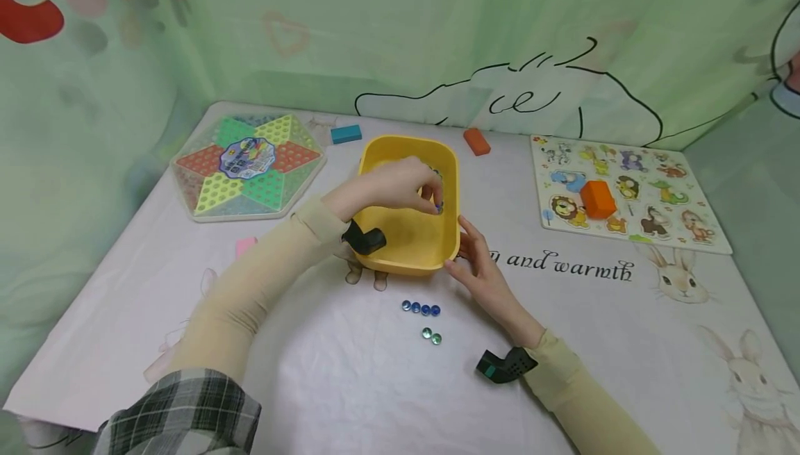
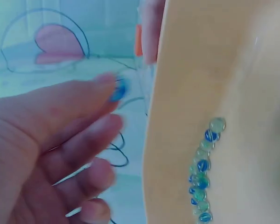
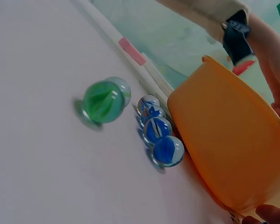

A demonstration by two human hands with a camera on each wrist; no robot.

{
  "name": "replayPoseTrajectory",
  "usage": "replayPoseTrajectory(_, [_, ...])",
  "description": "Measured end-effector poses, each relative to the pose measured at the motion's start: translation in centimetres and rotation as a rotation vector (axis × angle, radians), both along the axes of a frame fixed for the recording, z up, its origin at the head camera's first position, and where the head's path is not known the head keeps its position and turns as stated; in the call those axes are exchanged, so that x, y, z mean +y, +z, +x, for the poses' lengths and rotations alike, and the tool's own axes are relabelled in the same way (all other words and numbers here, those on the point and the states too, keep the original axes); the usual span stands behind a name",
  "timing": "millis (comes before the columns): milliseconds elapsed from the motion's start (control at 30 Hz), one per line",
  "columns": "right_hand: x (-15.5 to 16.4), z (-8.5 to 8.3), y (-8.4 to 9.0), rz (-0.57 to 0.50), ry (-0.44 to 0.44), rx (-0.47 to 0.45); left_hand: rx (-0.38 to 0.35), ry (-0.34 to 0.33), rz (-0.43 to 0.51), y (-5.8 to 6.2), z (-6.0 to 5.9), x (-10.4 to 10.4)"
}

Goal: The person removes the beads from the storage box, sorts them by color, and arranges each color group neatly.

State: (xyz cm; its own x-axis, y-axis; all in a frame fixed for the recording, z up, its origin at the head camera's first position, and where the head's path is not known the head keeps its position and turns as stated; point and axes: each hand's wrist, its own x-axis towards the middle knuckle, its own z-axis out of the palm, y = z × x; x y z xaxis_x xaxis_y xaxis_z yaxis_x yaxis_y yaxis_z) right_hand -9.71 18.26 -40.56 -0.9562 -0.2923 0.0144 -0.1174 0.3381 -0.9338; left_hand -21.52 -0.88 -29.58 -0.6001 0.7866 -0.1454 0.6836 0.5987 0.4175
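Observation:
My left hand [image 1: 406, 184] reaches over the yellow plastic basin [image 1: 406, 257], thumb and forefinger pinching a blue glass marble [image 2: 119, 89] above its right part. The other fingers of that hand are loosely bent. Inside the basin, several blue and green marbles [image 2: 201, 179] lie in a curved row along one wall. My right hand [image 1: 484, 274] touches the basin's near right corner from outside, its thumb at the corner and its fingers along the right wall. On the cloth before the basin are a row of several blue marbles [image 1: 421, 308] and two green marbles [image 1: 431, 335].
A hexagonal Chinese checkers board [image 1: 206, 208] lies at the left, an animal puzzle board [image 1: 637, 233] at the right with an orange block [image 1: 598, 199] on it. Behind the basin are a blue block [image 1: 346, 134] and an orange-red block [image 1: 477, 142]. A pink block [image 1: 246, 245] sits near the left forearm.

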Motion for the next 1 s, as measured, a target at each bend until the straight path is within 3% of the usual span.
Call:
replayPoseTrajectory(200, [0.0, -0.1, -0.1, 0.020, -0.006, -0.008, 0.095, 0.077, 0.174, 0.3, 3.0, -1.8])
replayPoseTrajectory(367, [-0.1, -0.1, -0.1, 0.026, -0.015, -0.011, 0.188, 0.092, 0.265, -0.8, 5.3, -3.1])
replayPoseTrajectory(567, [-0.1, 0.0, -0.1, 0.031, -0.023, -0.012, 0.245, 0.113, 0.328, -2.4, 7.6, -4.7])
replayPoseTrajectory(800, [0.0, 0.0, 0.0, 0.025, -0.016, -0.002, 0.328, 0.023, 0.431, -4.3, 10.4, -6.0])
replayPoseTrajectory(1000, [0.0, -0.1, -0.1, 0.017, -0.004, 0.009, 0.326, -0.062, 0.359, -6.4, 12.0, -6.6])
